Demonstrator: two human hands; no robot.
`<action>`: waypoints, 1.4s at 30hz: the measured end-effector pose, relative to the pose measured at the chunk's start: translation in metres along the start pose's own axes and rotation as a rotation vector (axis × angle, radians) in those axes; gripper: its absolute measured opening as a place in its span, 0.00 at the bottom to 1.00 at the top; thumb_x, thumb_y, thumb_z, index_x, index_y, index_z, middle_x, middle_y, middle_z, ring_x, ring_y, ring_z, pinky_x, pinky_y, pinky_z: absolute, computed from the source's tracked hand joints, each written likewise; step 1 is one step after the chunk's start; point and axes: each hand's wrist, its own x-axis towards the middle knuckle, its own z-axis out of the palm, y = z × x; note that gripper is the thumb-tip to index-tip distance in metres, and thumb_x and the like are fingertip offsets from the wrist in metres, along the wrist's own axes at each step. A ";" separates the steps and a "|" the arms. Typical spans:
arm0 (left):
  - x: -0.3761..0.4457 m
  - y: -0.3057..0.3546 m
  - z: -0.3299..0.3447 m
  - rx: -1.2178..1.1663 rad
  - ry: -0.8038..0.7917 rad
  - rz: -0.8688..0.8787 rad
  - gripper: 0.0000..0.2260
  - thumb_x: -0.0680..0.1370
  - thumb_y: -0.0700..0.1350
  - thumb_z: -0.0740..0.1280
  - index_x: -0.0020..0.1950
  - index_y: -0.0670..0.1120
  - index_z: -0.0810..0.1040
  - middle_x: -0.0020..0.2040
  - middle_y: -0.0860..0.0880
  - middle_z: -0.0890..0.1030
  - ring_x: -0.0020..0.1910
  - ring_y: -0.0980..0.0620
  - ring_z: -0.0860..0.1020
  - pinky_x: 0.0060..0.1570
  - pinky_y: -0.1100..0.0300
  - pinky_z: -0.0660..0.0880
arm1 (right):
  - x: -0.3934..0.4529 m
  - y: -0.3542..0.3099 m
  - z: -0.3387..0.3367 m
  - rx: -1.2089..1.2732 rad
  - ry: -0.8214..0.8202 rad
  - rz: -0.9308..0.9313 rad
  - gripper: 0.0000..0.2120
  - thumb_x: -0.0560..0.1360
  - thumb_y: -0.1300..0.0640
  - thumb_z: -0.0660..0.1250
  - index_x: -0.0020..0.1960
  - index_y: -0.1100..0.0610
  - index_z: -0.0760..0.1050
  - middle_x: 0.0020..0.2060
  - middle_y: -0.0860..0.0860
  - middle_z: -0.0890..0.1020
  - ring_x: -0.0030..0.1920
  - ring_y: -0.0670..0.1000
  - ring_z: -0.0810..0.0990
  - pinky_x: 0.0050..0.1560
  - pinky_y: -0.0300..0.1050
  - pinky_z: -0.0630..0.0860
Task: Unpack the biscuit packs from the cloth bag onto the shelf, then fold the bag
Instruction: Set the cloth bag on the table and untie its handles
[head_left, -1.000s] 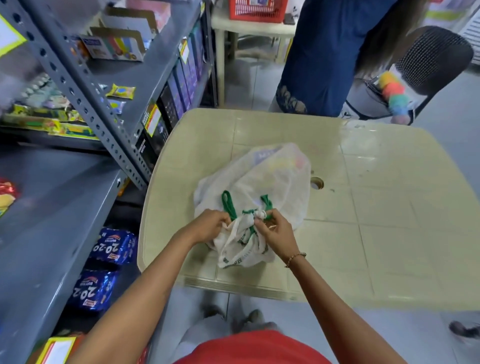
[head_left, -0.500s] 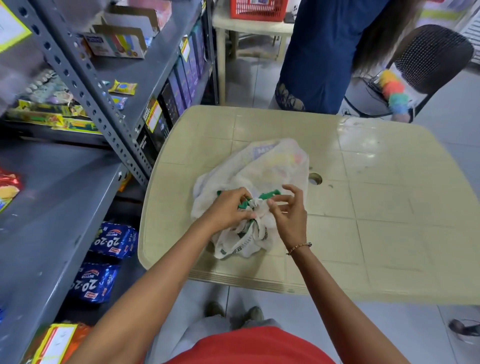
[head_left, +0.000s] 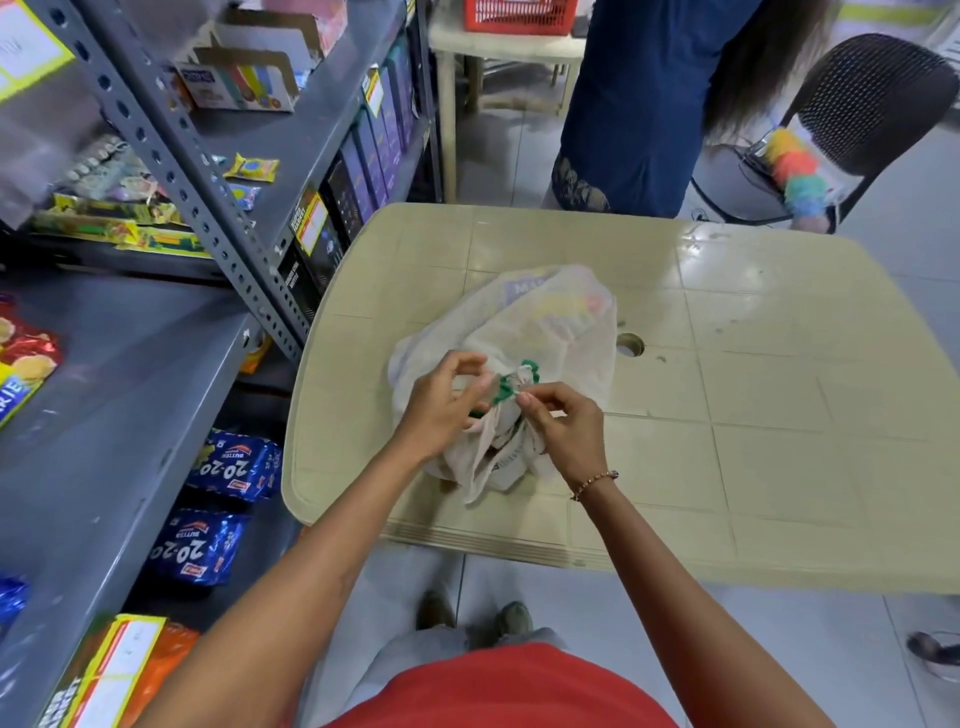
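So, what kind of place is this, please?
Most likely a small grocery shop or its stockroom. Grey metal shelves carry biscuit packs and boxes with yellow price labels, and a red shopping basket stands behind the table with the cloth bag.

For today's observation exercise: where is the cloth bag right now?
In the head view, the cloth bag lies on the beige table, left of its round hole, beside the grey shelf.

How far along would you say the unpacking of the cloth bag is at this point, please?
Early. Nothing looks unpacked: the cloth bag sits bulging on the table, its green handles knotted. In hand: the left hand and right hand pick at that knot. Left: opening it, moving the packs to the shelf, folding the bag.
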 end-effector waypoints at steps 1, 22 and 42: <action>0.000 -0.001 0.002 0.034 -0.026 0.001 0.14 0.77 0.46 0.67 0.62 0.46 0.73 0.56 0.50 0.78 0.46 0.51 0.83 0.39 0.64 0.79 | 0.000 -0.002 0.000 -0.010 -0.032 -0.013 0.02 0.71 0.58 0.73 0.41 0.53 0.80 0.38 0.46 0.81 0.39 0.41 0.78 0.44 0.40 0.76; -0.032 0.001 0.043 0.499 0.122 0.430 0.14 0.74 0.50 0.68 0.55 0.43 0.79 0.50 0.48 0.81 0.50 0.50 0.76 0.49 0.63 0.70 | -0.012 -0.008 -0.021 0.126 0.048 0.046 0.04 0.74 0.59 0.70 0.45 0.54 0.74 0.32 0.62 0.82 0.34 0.54 0.84 0.38 0.47 0.83; -0.018 -0.013 0.011 0.488 0.336 0.325 0.05 0.71 0.29 0.68 0.38 0.38 0.79 0.35 0.44 0.81 0.37 0.50 0.76 0.38 0.68 0.67 | 0.014 -0.007 -0.029 0.018 0.260 0.198 0.05 0.75 0.63 0.65 0.41 0.59 0.74 0.33 0.51 0.79 0.43 0.63 0.83 0.39 0.58 0.82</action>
